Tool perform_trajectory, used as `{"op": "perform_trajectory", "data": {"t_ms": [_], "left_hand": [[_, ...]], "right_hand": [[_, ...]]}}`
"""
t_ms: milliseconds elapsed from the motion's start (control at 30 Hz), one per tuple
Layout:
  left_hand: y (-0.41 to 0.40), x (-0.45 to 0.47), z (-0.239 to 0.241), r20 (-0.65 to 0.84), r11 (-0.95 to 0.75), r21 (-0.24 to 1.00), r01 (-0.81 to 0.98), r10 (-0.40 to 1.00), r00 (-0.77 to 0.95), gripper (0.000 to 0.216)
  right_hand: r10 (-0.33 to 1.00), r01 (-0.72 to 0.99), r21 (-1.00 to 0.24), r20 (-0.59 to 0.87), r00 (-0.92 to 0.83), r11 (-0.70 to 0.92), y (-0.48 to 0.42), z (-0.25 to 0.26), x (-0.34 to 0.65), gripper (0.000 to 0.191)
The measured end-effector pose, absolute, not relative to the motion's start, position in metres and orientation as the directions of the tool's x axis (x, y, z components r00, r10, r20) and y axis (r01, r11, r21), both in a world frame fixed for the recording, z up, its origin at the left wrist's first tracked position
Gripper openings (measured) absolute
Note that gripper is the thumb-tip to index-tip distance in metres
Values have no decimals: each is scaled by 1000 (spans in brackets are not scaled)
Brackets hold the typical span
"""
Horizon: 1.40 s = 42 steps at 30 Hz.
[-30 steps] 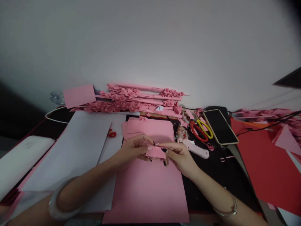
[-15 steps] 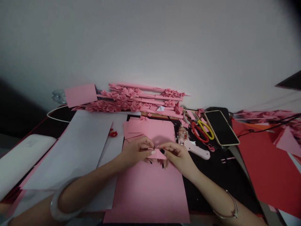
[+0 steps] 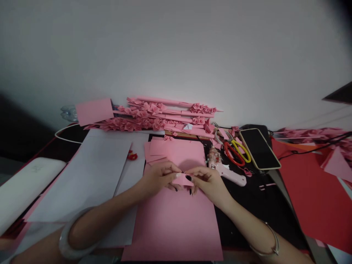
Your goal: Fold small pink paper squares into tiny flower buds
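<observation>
Between both hands is a small folded piece of pink paper (image 3: 182, 179), held just above a large pink sheet (image 3: 176, 227). My left hand (image 3: 161, 178) pinches its left side between thumb and fingers. On the right side, my right hand (image 3: 207, 182) pinches it the same way, its dark-nailed thumb on the front face. The two hands' index fingertips nearly meet at the paper's top edge. Fingers hide much of the piece, so its exact fold cannot be made out. Small pink squares (image 3: 157, 148) lie on the sheet behind my left hand.
A pale pink glue gun (image 3: 232, 176), red-and-yellow-handled scissors (image 3: 233, 153) and a phone (image 3: 260, 149) lie right. Folded paper flowers (image 3: 129, 124) and rolled paper line the wall. White sheets (image 3: 82, 176) and a white device (image 3: 30, 187) are left, red paper (image 3: 316, 194) far right.
My left fingers have shifted slightly along the pink paper's top edge, closer to my right index finger. Both hands stay in nearly the same place.
</observation>
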<state>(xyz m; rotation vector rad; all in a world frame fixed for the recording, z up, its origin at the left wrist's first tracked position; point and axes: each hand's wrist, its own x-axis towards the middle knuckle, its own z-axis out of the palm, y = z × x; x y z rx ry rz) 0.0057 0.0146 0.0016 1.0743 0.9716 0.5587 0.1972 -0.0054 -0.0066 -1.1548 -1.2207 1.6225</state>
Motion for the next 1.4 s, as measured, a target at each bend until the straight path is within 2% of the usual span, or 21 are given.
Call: {"op": "perform_trajectory", "data": {"t_ms": [733, 1067, 1400], "left_hand": [[12, 5, -1, -367, 304, 930, 208, 803, 470, 9], [12, 6, -1, -371, 307, 928, 210, 800, 471, 11], [13, 5, -3, -342, 265, 938, 224, 813, 470, 2]], "right_hand": [[941, 9, -975, -218, -258, -223, -8, -2, 195, 16], [940, 21, -974, -225, -258, -227, -8, -1, 195, 21], [944, 39, -978, -210, -253, -207, -9, -1, 195, 16]]}}
